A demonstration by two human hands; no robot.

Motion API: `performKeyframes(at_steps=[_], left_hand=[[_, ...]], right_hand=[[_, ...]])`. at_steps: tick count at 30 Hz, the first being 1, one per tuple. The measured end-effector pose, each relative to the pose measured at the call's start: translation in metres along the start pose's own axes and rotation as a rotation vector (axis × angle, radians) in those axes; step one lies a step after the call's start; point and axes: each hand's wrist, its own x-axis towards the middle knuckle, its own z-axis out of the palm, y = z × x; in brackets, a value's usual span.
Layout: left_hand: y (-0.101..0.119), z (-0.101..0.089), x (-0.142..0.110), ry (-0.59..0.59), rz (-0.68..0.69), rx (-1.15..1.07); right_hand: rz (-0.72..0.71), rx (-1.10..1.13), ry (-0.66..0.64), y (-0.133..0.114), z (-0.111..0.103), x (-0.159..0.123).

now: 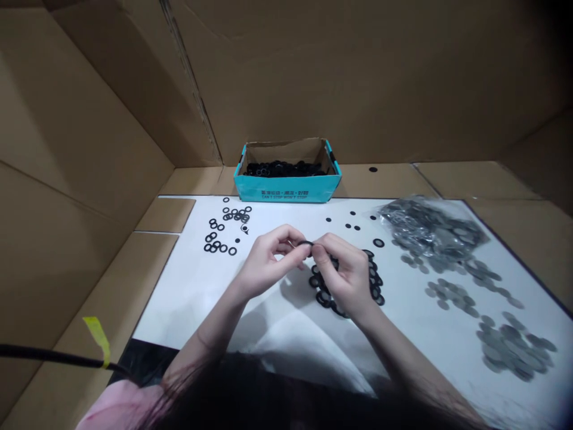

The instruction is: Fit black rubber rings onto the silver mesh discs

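Above the middle of the white work surface [188,310], my two hands meet around a small black ring [305,243]. Thumb and fingers of my left hand [275,260] pinch it from the left. My right hand [344,272] grips its other side, with the thumb tip against the edge. Part of the ring is hidden by my fingertips. Under and beside my right hand lies a cluster of black-rimmed rings with grey centres [376,280], partly covered by it. One more black-rimmed disc [378,243] lies just beyond.
Loose black rings [213,245] lie at the left. A turquoise box [286,188] full of black rings stands at the back. At the right are a clear plastic bag [430,227] and piles of grey discs [514,349]. Cardboard walls [358,77] enclose the surface; a black cable [49,355] enters at left.
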Motion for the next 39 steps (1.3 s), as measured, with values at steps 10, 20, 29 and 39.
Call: performKeyframes(at_steps=[10, 20, 29, 39], left_hand=[[0.005, 0.0, -0.006, -0.024, -0.038, -0.022], [0.018, -0.015, -0.005, -0.174, -0.141, 0.117], [0.013, -0.01, -0.007, -0.133, -0.096, 0.151], [0.021, -0.016, -0.005, -0.191, -0.13, 0.214]], right_hand=[[-0.014, 0.041, -0.088, 0.0, -0.008, 0.009], [-0.058, 0.0, -0.125, 0.001, -0.008, 0.003], [-0.059, 0.014, -0.262, 0.004, -0.015, 0.014], [0.001, 0.043, -0.112, 0.0, -0.004, 0.005]])
